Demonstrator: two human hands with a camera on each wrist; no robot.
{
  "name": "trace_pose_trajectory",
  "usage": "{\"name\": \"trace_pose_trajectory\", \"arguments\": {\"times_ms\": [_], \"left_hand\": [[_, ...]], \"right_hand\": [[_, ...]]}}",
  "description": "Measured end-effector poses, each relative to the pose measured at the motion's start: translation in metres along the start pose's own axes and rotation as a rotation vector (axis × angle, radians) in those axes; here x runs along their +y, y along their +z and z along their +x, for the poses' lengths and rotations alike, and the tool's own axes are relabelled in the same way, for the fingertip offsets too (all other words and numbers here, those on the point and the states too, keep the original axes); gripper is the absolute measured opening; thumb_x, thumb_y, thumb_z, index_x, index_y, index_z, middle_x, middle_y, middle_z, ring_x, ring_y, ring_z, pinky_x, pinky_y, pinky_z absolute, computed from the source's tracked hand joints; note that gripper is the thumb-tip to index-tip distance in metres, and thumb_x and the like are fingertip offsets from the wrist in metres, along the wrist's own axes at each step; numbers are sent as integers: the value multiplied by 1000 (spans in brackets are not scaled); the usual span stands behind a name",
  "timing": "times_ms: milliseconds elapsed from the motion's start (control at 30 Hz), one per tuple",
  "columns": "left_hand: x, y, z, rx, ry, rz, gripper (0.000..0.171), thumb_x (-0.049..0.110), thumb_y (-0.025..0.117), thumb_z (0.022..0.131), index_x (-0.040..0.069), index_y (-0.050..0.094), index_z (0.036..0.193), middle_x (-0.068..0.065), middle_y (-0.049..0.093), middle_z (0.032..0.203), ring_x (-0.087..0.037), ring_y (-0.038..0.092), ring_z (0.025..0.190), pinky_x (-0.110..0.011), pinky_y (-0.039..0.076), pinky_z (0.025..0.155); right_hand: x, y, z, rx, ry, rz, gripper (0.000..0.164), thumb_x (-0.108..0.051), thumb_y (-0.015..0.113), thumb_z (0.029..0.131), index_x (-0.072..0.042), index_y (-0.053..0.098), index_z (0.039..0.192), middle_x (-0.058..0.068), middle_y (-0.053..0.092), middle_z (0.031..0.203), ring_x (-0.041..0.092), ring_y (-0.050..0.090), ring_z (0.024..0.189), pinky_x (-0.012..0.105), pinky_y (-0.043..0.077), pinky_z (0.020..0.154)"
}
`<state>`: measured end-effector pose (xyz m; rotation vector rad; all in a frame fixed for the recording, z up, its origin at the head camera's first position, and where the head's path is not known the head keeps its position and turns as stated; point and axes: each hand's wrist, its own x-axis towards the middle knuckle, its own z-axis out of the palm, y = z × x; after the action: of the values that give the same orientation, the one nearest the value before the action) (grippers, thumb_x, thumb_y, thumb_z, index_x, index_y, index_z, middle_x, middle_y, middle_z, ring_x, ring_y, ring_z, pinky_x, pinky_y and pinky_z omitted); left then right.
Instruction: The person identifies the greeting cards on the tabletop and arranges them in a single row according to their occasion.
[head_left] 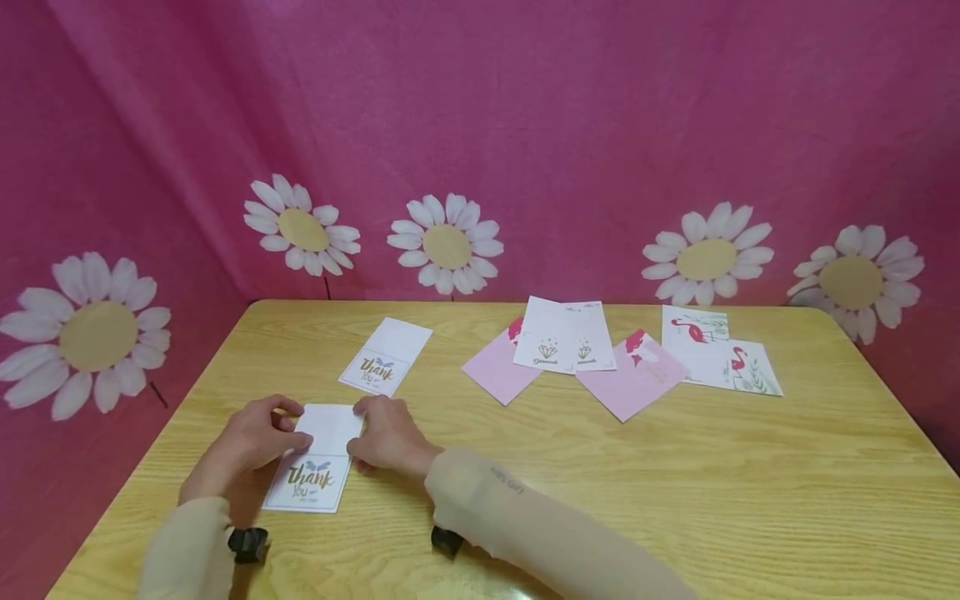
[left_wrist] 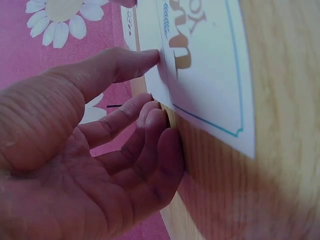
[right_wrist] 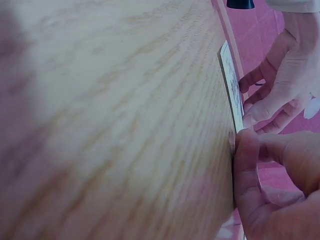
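A white card (head_left: 318,483) with "Thank You" in gold lettering and a blue motif lies before me at the table's left, its blank half toward the back. My left hand (head_left: 251,437) holds its left edge; in the left wrist view the thumb (left_wrist: 142,62) is on the printed face, with the index fingertip by the edge. On the opposite side my right hand (head_left: 390,437) grips the right edge between thumb and index finger. Whether the card is slightly raised, I cannot tell. A second matching thank-you card (head_left: 397,342) lies just behind, near my right hand.
Farther right on the wooden table (head_left: 600,500) lie two overlapping white diamond cards (head_left: 545,329), partly covering pink cards (head_left: 502,371). Beside them are two flamingo cards (head_left: 693,329), also overlapping. A pink daisy-printed cloth (head_left: 562,150) hangs behind the table.
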<state>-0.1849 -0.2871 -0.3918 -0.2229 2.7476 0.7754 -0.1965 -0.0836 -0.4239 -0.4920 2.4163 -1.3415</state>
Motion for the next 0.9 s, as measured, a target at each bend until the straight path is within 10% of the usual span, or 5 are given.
{"name": "trace_pose_trajectory", "arguments": {"times_ms": [900], "left_hand": [[31, 3, 9, 131, 128, 32, 45, 31, 65, 95, 1, 59, 128, -21, 66, 115, -33, 61, 102, -47, 50, 86]], "right_hand": [[24, -74, -8, 132, 5, 104, 39, -18, 74, 91, -7, 67, 127, 8, 74, 101, 11, 67, 73, 23, 53, 63]]}}
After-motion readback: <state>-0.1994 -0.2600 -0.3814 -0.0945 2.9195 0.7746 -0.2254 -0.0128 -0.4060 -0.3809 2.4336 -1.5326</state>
